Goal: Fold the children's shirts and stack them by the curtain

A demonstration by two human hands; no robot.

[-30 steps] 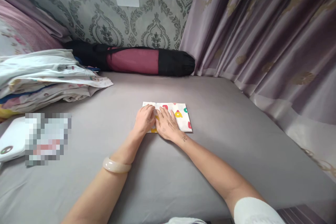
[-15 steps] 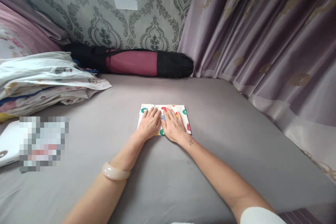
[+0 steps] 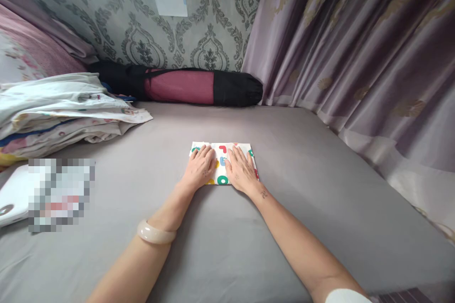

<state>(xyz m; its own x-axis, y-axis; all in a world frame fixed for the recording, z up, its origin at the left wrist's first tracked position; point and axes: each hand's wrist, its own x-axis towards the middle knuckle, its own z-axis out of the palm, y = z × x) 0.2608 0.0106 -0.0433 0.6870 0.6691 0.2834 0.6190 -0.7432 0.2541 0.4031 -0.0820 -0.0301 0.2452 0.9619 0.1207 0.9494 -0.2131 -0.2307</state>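
Note:
A folded white cloth [image 3: 222,170] with colourful letter-like prints lies flat on the grey bed sheet [image 3: 220,241]. My left hand [image 3: 199,163] rests palm down on its left part, fingers stretched out. On the right part lies my right hand [image 3: 241,168], also flat with the fingers a little apart. A strip of the cloth with red, blue and green prints shows between the two hands. What kind of cloth it is, I cannot tell.
A pile of folded clothes [image 3: 67,109] lies at the left. Nearer is a white object [image 3: 14,194] beside a blurred-out item [image 3: 66,199]. A black and maroon roll bag [image 3: 181,86] lies along the wall. Purple curtains [image 3: 337,47] hang at the right.
My hands have slid apart over the cloth, the left one slightly left and the right one to the right. More of the cloth's printed middle shows now.

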